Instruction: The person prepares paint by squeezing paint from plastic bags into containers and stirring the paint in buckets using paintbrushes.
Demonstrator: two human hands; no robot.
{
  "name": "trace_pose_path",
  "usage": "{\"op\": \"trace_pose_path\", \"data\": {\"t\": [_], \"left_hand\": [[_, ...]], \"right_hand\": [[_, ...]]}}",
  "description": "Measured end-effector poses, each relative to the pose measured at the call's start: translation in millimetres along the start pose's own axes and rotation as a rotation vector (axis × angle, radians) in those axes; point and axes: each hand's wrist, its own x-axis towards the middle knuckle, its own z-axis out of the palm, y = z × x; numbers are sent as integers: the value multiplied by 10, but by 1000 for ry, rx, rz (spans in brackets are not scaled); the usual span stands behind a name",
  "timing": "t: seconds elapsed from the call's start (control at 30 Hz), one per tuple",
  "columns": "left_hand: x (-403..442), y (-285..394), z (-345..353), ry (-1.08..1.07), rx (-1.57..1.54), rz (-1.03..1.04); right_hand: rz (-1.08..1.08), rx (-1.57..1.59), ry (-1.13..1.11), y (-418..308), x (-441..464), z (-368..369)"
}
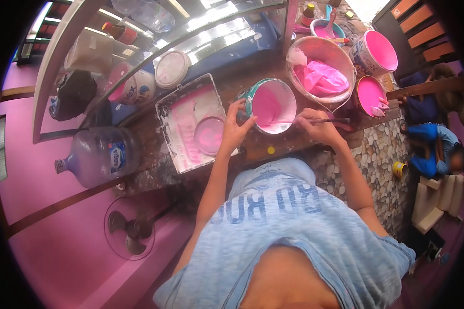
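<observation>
A white-walled paint tub [285, 98] with a green outer side stands in front of me, pink paint inside. My left hand [235, 129] grips its left side, fingers curled round the rim and thumb towards the front. In my right hand [317, 127], closed at the tub's right edge, is a thin dark stick [329, 120]. One end sticks out to the right; the other points to the tub's rim, and its kind is unclear. Left of the tub lies a paint tray [183, 108] smeared pink, with a round lid [210, 135] on it.
Behind right are a large bucket [297, 51] holding a pink bag, a pink-filled pail [363, 50], a smaller tin [370, 95] and a bowl with brushes [327, 28]. A water jug [100, 157] lies left, above a fan [130, 226]. A person [438, 149] sits far right.
</observation>
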Motion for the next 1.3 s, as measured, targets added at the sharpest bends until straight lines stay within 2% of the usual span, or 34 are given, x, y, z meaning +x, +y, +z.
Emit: {"op": "trace_pose_path", "data": {"t": [0.03,0.13,0.17,0.27,0.3,0.4,0.43,0.53,0.57,0.67,0.7,0.8,0.83,0.93,0.97,1.07,1.1,1.17,1.23,1.3], "left_hand": [[10,-3,-2,-7,-6,-11],[22,18,21,-4,-27,-12],[29,24,8,2,-30,-9],[21,-34,-5,5,15,30],[10,-22,-3,-1,9,13],[9,8,4,9,-14,-11],[9,0,4,20,-19,-8],[13,-1,-30,30,-19,-18],[-1,2,-35,23,-18,-26],[11,-42,-6,24,-77,-49],[2,-23,0,16,-88,-64],[2,-2,-9,6,-71,-56],[6,-44,-11,2,-37,-22],[4,-6,24,-13,-6,-12],[7,23,17,-14,-3,-23],[-7,64,51,-8,-148,-113],[-26,33,27,-10,-80,-64],[16,-9,26,-15,44,45],[19,-7,49,-19,20,20],[29,-12,18,-12,9,8]], "right_hand": [[-31,32,36,7,28,32],[-171,-192,271,-14,110,81],[-153,-270,232,-7,103,59],[-6,-2,3,-13,25,45],[-36,43,3,-31,41,62],[-216,-131,285,-2,127,134],[-182,-187,268,39,122,112],[-77,-170,-33,5,16,-18],[-37,56,-61,29,21,19],[-203,11,188,84,121,114],[-242,-125,294,41,130,111],[-253,-304,75,6,33,31],[-66,-66,-19,-20,-15,43],[-168,26,218,-52,55,159],[-201,-124,321,-13,86,154],[-253,-357,91,17,39,16],[2,-149,8,-70,-12,31],[-98,-78,128,-56,13,92],[-207,-115,278,9,74,110],[-115,-179,108,-8,41,29]]}}
